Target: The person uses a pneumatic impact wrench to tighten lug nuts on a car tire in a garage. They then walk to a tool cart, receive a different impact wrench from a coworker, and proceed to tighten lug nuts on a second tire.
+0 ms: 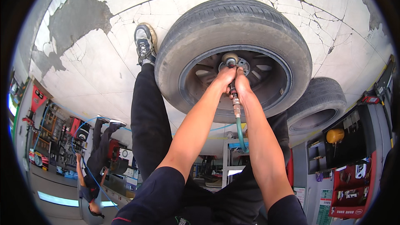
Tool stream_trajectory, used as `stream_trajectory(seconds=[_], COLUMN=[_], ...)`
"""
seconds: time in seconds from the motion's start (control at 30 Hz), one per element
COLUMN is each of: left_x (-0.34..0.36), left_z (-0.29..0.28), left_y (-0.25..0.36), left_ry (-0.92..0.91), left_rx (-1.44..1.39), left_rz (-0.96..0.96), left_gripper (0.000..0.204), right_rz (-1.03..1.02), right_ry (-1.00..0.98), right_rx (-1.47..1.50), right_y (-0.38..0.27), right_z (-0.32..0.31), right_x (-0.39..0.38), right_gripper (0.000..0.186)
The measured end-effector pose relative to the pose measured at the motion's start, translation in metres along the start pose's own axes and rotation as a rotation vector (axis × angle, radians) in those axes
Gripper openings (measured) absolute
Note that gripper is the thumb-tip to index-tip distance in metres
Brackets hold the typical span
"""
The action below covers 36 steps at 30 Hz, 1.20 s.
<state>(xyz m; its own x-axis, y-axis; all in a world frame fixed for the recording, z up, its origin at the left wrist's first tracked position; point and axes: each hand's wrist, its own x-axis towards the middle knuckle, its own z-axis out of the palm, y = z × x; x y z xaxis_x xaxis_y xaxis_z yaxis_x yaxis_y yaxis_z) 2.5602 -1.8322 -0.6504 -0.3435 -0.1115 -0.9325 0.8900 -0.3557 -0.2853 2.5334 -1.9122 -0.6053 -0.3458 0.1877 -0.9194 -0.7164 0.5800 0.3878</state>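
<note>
A car wheel (262,23) with a black tyre lies tilted in front of me, the hollow back of its rim (278,75) facing me. Both my hands are closed around a pneumatic tool (230,58) with a round, brass-coloured head. My left hand (225,77) wraps the body from the left and my right hand (241,82) from the right. That head is at the hub (244,65) in the middle of the rim; whether it touches is hard to make out. From the tool's metal fittings a green air hose (240,131) runs back between my forearms.
A second tyre (318,100) lies at the right. My left shoe (145,41) is beside the wheel on the cracked floor (104,75). A blue hose (87,121) trails at the left, near another person (98,162). A red tool rack (354,187) stands at lower right.
</note>
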Motion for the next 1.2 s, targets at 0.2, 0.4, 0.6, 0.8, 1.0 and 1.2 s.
stream_trajectory(seconds=[0.2,0.4,0.6,0.8,1.0,1.2], left_x=[0.001,0.001,-0.012,0.001,-0.005,0.01], left_z=[-0.007,-0.019,-0.002,-0.046,-0.034,-0.041], left_y=[-0.029,-0.003,0.003,-0.043,-0.005,-0.001], left_ry=[0.09,0.055,0.138,0.064,0.169,0.098], left_rx=[-0.054,-0.009,0.037,-0.145,0.294,0.26], left_rz=[0.011,0.088,0.027,-0.153,-0.103,-0.146], left_gripper=[0.037,0.036,0.036,0.034,0.029,0.038], right_rz=[0.07,-0.058,-0.027,0.04,0.022,0.068], right_ry=[-0.07,-0.078,-0.184,-0.178,-0.181,-0.163], right_rx=[-0.036,0.01,0.073,0.028,0.223,0.351], right_y=[0.022,0.008,0.002,0.048,0.036,0.023], right_z=[-0.001,0.012,-0.002,0.014,0.018,0.023], right_x=[0.003,0.004,-0.006,0.014,0.023,0.007], right_gripper=[0.059,0.065,0.063,0.071,0.066,0.063])
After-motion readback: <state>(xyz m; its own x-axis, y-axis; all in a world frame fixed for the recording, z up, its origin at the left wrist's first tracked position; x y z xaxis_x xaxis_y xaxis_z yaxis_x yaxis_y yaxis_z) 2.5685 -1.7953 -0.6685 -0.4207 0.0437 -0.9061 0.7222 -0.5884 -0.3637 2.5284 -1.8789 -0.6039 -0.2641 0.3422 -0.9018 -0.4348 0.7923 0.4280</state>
